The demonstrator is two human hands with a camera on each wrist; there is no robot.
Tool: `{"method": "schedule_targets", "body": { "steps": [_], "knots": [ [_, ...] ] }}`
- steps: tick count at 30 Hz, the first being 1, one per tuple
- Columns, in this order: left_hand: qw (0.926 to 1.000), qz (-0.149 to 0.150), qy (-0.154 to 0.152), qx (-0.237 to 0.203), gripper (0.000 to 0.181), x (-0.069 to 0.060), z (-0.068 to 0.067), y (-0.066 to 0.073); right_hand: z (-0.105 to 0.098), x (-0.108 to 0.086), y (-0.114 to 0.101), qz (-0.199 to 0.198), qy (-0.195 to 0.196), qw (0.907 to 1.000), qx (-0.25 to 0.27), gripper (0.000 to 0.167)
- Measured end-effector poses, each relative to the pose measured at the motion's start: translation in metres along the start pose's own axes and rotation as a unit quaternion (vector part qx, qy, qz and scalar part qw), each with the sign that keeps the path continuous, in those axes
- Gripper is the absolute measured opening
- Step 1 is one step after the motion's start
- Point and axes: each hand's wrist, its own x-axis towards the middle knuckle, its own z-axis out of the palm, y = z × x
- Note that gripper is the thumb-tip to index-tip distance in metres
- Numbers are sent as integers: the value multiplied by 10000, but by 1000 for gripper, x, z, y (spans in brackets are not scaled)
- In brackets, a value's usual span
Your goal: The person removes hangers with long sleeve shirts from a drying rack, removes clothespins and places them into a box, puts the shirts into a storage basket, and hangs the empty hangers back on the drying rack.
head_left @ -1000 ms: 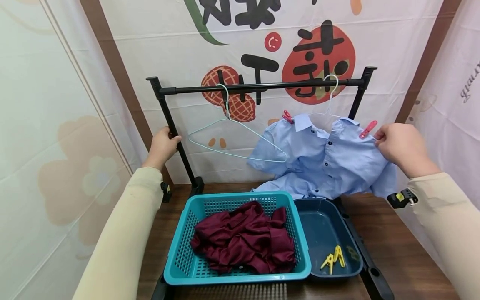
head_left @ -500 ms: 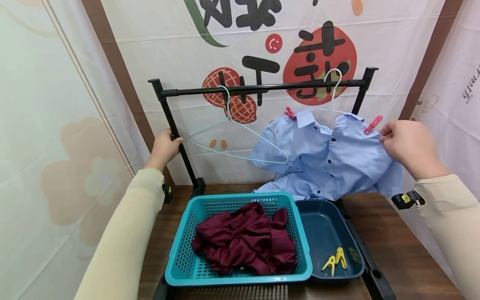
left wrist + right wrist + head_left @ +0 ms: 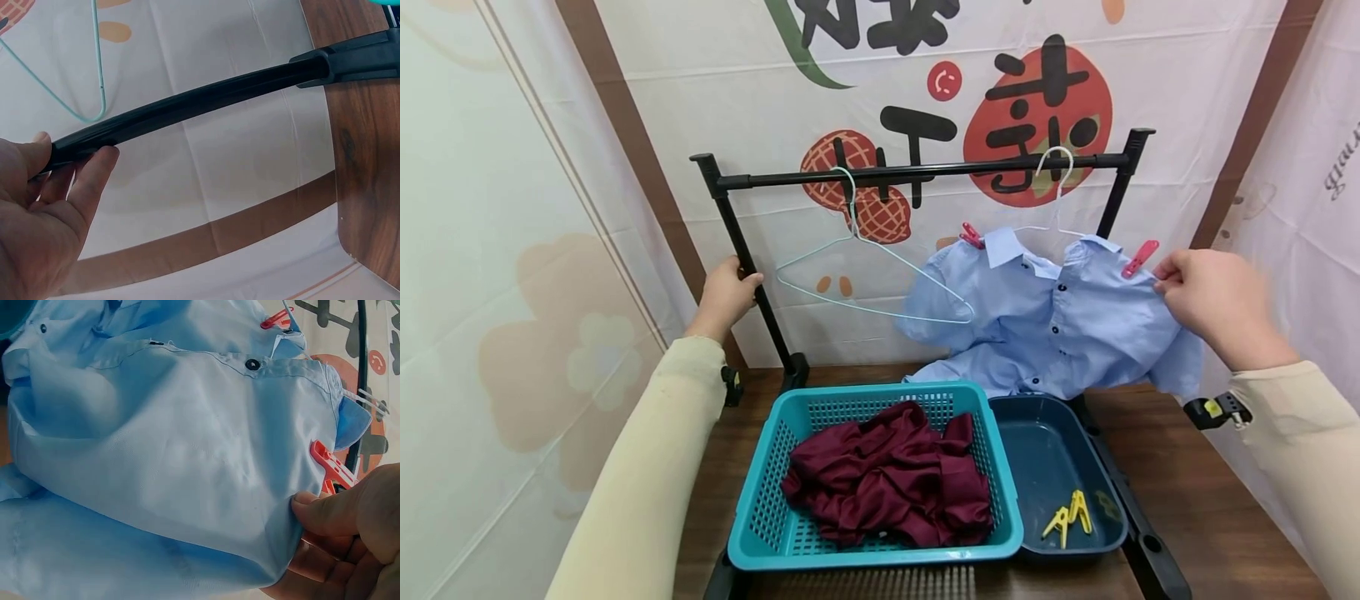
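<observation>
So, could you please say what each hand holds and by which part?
The left hand grips the rack's left upright partway up; the right hand pinches the blue shirt near the shoulder, beside a pink clip.

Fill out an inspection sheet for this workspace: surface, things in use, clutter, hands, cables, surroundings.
Surface: brown wood-grain tabletop.
Things in use: blue shirt with two pink clips, on a white hanger hooked over the black rack; pale green hanger; turquoise basket holding maroon cloth; navy tray holding yellow clips.
Clutter: nothing seen.
Hands: left hand grips the rack's left upright; right hand pinches the shirt beside a pink clip.
Cables: nothing seen.
Surroundings: printed white backdrop behind the rack.
</observation>
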Motion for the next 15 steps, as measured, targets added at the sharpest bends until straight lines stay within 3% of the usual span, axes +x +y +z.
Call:
{"method": "schedule_targets", "body": {
  "steps": [15],
  "knots": [
    [9999, -81, -65, 6, 39, 0, 1, -1, 30, -32, -2, -212, -237, 9993, 208, 13]
  ]
}}
